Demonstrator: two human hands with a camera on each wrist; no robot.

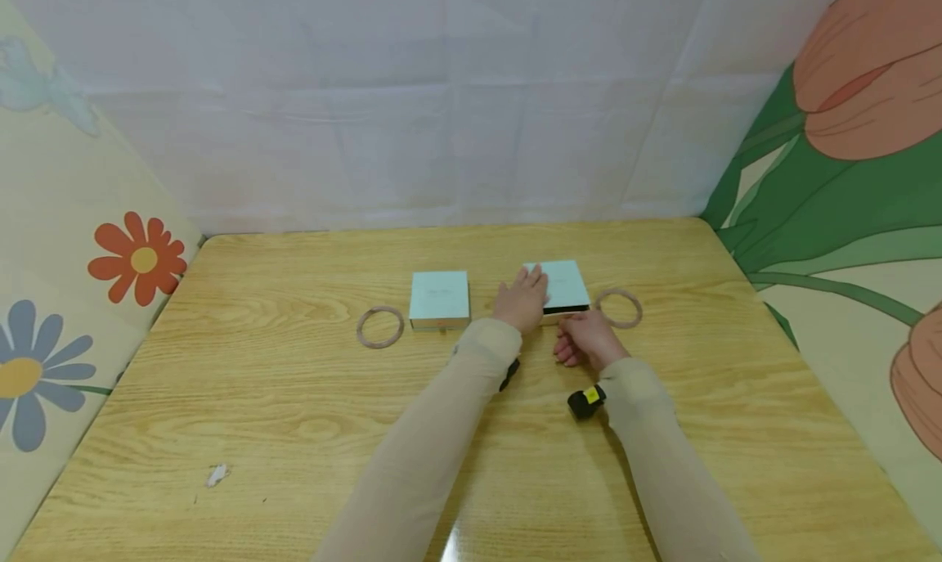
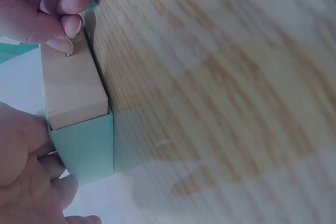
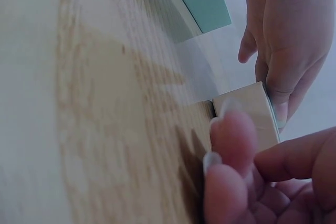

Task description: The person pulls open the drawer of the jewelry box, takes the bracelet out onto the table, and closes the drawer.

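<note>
A pale teal drawer box (image 1: 565, 282) sits right of the table's middle. Its beige drawer (image 2: 73, 90) sticks out a little from the sleeve, and a dark gap shows behind the drawer's front. My left hand (image 1: 520, 302) rests on the left part of the box top with its fingers stretched out. At the drawer's front, my right hand (image 1: 591, 338) pinches at a small slit in the middle, where a pull tab seems to be; the fingertips mostly hide it. The other fingers of that hand are curled in the right wrist view.
A matching closed box (image 1: 439, 298) stands to the left. One pinkish ring (image 1: 379, 347) lies left of it, another ring (image 1: 619, 325) right of the held box. A white scrap (image 1: 217, 474) lies on the wooden table (image 1: 294, 398) at front left. A white cloth (image 1: 383, 137) hangs behind.
</note>
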